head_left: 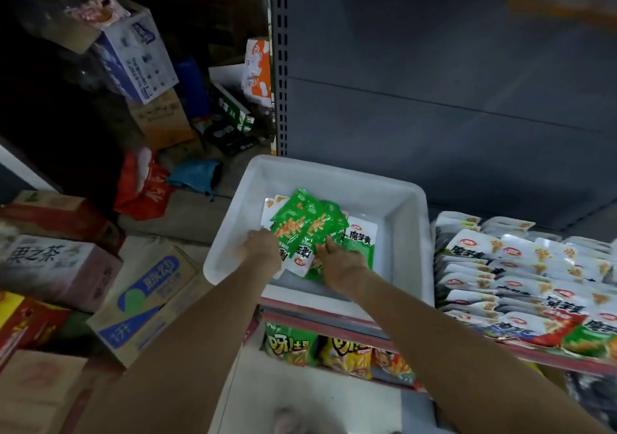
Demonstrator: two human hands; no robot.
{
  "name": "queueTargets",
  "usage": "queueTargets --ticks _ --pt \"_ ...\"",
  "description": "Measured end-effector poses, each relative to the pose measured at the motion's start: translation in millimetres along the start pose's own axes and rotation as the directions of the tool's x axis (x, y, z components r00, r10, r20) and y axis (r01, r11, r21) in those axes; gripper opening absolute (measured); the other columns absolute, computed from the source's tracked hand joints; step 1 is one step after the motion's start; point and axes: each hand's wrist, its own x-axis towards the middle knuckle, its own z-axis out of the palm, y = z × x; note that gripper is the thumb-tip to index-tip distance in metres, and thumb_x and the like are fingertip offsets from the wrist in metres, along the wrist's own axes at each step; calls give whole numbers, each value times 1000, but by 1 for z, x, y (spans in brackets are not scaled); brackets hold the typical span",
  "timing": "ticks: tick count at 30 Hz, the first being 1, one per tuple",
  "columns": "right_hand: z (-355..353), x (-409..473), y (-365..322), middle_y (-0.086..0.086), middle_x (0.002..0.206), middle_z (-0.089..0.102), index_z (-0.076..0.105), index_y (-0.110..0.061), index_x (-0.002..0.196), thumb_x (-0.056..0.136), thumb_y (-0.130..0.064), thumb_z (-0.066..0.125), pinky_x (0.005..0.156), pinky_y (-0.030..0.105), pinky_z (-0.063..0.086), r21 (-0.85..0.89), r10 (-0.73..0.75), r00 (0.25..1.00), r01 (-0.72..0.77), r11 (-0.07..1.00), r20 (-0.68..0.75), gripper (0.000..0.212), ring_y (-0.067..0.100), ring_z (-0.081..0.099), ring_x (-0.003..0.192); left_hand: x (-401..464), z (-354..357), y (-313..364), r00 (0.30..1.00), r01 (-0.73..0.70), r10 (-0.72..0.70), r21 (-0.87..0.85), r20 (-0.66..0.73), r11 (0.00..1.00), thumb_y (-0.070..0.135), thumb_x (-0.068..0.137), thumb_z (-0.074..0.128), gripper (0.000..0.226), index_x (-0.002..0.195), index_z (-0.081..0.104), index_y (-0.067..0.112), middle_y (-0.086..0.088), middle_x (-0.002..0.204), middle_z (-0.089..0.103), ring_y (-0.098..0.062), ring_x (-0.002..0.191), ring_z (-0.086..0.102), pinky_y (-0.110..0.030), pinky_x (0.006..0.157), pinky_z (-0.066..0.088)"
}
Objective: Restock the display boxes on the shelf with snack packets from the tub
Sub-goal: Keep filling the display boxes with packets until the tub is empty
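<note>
Below the two outstretched arms, three chip bags (337, 353) line a lower shelf. Inside the white tub (405, 233), the left hand (262, 250) and right hand (340, 263) both grip a fanned bunch of green-and-white snack packets (309, 230); the exact count cannot be told. One packet beside the right hand reads 魔芋爽. Right of the hands, rows of matching packets fill the display boxes (521, 283).
</note>
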Motion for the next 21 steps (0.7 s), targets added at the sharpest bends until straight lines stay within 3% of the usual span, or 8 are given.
queueTargets --ticks 5,7,9,10,13,17,19,21 --pt "-2 -2 1 7 158 -8 5 -15 151 96 -2 34 106 49 38 54 33 997 -37 998 76 63 36 23 141 -6 -3 -8 995 -54 52 -22 -88 998 22 88 64 30 115 58 10 -9 120 60 -25 112 56 -30 85 46" --pt "-7 0 6 14 156 16 27 -8 146 99 -8 33 103 44 42 167 11 996 -26 986 90 47 33 40 132 -12 -9 -10 982 -105 80 -137 -173 985 23 91 59 26 115 57 13 -10 117 61 -28 110 55 -36 85 46" --pt "-14 -7 11 15 135 47 48 -5 125 99 -15 40 89 37 47 350 56 998 -40 936 -35 29 28 54 110 -23 -17 -11 951 -208 121 -301 -284 931 20 94 55 21 113 56 12 -12 107 66 -29 101 59 -33 76 46" --pt "-18 -12 15 14 130 48 48 -7 124 96 -15 45 88 37 48 418 98 985 -29 908 -144 29 28 54 108 -30 -22 -11 926 -276 146 -359 -349 892 18 95 54 19 112 56 11 -13 99 67 -30 95 62 -32 69 44" --pt "-29 -36 28 10 138 33 31 -13 141 89 -8 54 98 40 45 484 143 876 112 868 -460 58 29 44 121 -55 -37 -6 799 -500 256 -364 -544 786 20 95 54 18 110 59 11 -14 85 67 -31 81 61 -35 63 44" --pt "-48 -70 50 7 141 40 32 -18 144 92 -18 54 105 36 38 443 79 797 248 861 -598 56 24 40 128 -93 -62 23 615 -753 425 -336 -664 566 23 94 50 16 93 59 10 -3 73 59 -21 69 55 -34 62 43" --pt "-58 -89 68 7 121 59 53 -15 128 93 -24 54 98 35 38 346 60 745 235 908 -664 36 27 53 113 -110 -71 48 566 -803 484 -314 -667 506 25 93 49 18 90 58 10 -1 72 57 -19 68 53 -35 63 42" --pt "-61 -111 91 8 87 67 61 -16 95 91 -31 58 85 38 43 290 69 667 227 930 -742 16 32 60 88 -124 -75 78 579 -800 467 -355 -669 484 25 93 55 15 91 58 11 -3 73 61 -20 68 56 -36 65 43"
